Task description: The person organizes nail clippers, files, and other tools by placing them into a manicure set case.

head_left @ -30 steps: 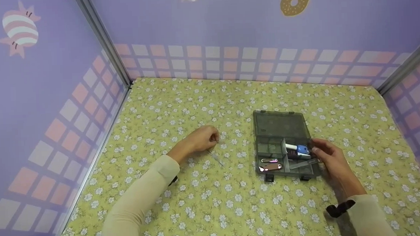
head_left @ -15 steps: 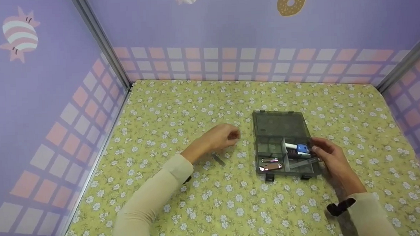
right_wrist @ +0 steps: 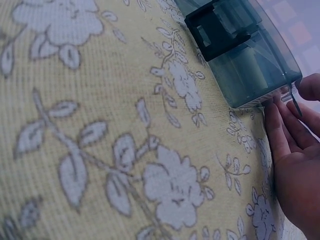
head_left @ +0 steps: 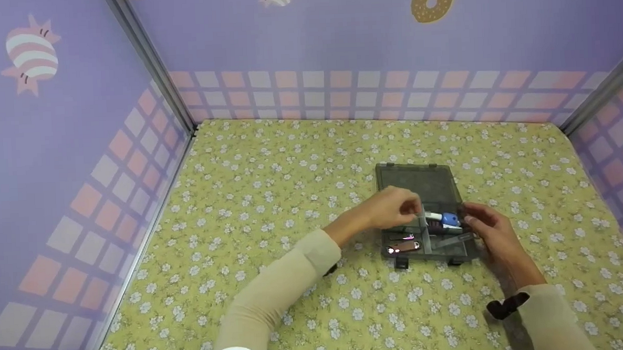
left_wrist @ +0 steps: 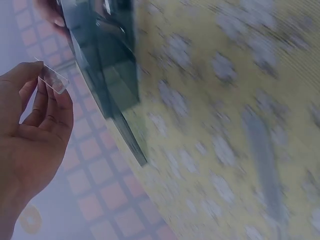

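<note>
Smoky plastic, clear plastic, printed cloth

The box [head_left: 416, 183] is smoke-grey see-through plastic, smooth and faintly glossy, with opaque black plastic latches [right_wrist: 218, 31] at its front edge. The small strip [left_wrist: 52, 79] pinched in the left hand [head_left: 392, 209] looks like clear, colourless plastic with a smooth face. The worktop [head_left: 270, 187] is covered in matt yellow-green cloth with a fine woven rib, printed with white flowers. Inside the box lie two small pink tools [head_left: 400, 248] with a shiny, metallic gleam and a blue-and-white piece [head_left: 442, 220] that looks like glossy plastic. The walls [head_left: 337, 42] are smooth, matt lilac printed panels, joined by dull grey metal corner posts [head_left: 151, 61]. The sleeves [head_left: 274, 292] are matt beige cloth.
</note>
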Demonstrator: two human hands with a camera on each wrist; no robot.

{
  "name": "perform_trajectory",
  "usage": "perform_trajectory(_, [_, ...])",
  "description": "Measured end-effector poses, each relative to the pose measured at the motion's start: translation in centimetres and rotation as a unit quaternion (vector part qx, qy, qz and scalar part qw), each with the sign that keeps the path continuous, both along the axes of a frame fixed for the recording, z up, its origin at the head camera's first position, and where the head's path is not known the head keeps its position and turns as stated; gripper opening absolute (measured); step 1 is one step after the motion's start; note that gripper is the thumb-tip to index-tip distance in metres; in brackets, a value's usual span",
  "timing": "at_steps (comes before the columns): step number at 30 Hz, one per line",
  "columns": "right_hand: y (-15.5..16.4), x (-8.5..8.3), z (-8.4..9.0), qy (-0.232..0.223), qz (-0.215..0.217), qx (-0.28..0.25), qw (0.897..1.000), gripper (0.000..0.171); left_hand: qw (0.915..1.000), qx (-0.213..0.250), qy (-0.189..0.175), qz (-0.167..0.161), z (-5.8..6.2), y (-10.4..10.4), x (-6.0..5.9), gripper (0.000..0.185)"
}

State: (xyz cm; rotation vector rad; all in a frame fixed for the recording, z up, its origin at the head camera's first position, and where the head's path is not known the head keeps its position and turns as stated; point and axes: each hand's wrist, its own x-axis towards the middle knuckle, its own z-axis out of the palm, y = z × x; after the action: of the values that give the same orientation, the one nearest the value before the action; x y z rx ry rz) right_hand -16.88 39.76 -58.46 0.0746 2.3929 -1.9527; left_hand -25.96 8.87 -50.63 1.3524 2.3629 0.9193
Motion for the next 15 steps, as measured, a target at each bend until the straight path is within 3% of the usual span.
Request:
perform_trajectory(8, [0.0,0.0,0.0,-0.005,-0.001,-0.008,1.0,0.058,0.9992,-0.029,0.004,-0.027,0.0,4.9,1.5,0.014])
perform_trajectory(15, [0.1,-0.2,-0.1,0.006,0.006,0.007,1.0,0.056,0.9987,-0.031,0.01,-0.04,-0.5,7.0,2.0,0.017])
